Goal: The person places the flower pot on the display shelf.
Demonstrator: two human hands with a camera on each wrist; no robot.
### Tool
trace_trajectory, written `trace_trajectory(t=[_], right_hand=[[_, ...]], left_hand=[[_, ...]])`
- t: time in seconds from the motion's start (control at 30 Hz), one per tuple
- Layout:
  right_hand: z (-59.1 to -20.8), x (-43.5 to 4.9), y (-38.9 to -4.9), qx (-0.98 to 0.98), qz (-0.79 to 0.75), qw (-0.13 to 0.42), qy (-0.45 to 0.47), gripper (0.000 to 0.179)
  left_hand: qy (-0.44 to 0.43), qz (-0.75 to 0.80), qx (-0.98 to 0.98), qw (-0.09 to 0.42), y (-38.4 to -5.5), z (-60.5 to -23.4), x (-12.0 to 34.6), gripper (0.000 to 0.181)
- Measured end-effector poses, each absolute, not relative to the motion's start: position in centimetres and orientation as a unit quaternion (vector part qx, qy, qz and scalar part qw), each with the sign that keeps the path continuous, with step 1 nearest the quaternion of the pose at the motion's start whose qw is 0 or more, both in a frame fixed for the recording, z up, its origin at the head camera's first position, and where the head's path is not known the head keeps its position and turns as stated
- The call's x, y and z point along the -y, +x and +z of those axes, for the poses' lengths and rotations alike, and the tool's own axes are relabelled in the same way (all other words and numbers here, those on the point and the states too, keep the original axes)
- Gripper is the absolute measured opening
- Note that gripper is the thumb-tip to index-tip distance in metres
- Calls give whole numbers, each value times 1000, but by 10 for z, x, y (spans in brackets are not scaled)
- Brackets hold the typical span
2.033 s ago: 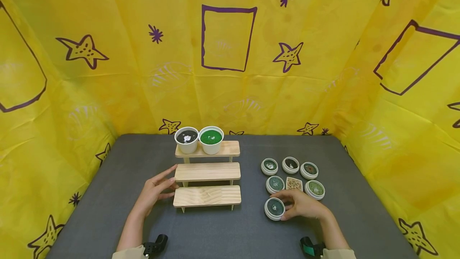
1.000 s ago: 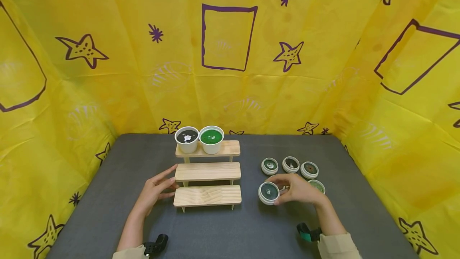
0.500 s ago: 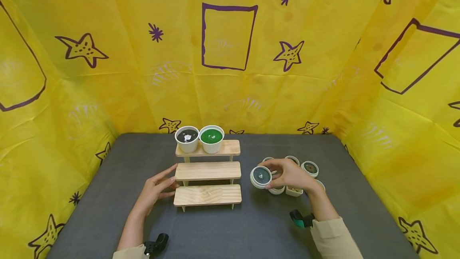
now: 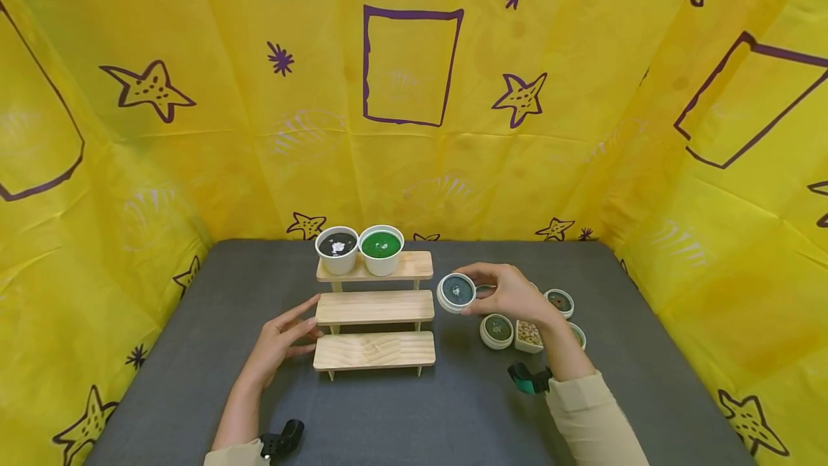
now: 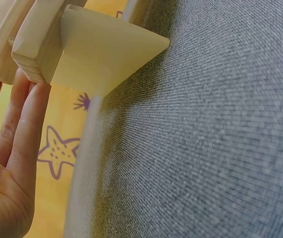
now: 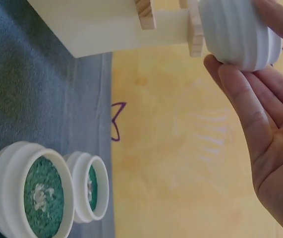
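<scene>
My right hand (image 4: 514, 297) grips a small white ribbed pot (image 4: 456, 290) with a dark blue-green top, thumb on one side and fingers on the other. It is raised beside the right end of a three-step wooden stand (image 4: 375, 308). In the right wrist view the fingers lie along the underside of the pot (image 6: 235, 37). My left hand (image 4: 274, 347) reaches to the stand's left end; in the left wrist view its straight fingers (image 5: 25, 124) touch the board ends. Two white cups, one with a black top (image 4: 337, 247) and one green (image 4: 380, 245), stand on the top step.
Right of the stand, several small pots such as the green-topped one (image 4: 497, 331) stand grouped around a square dish of pale bits (image 4: 529, 335), partly hidden by my right arm. The grey table (image 4: 388, 423) ends at a yellow curtain (image 4: 414, 178) with purple drawings.
My right hand has lifted the pot from the front of the group and carried it up, back and left toward the stand. My left hand has stayed at the stand's left end.
</scene>
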State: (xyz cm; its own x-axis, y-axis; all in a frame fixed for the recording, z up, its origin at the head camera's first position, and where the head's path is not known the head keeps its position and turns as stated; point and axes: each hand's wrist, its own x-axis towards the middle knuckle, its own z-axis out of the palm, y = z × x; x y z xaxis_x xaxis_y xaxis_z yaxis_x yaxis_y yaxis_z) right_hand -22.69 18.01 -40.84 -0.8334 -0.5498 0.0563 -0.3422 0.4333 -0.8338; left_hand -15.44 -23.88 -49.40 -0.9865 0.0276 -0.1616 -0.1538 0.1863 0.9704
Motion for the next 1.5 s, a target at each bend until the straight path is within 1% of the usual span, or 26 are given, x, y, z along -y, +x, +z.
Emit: trace_trajectory(t=[0.3,0.8,1.03,1.5], right_hand=[[-406,-164,-234,-832,-496,100,-229,59],[-403,-132,-249,-848,-503,40,-160,59],[-405,-124,-253,-851,-500,29,-158,59],[-410,-115,-258,-844,-512,27,-157,57]], left_hand=[[-39,634,-769,71,-155,-495,239,57],[-33,633,-770,71,-155,-496,239,57],[-35,636,-768,72,-154,-495,239,57],[-40,634,-769,72,-155,-495,239,58]])
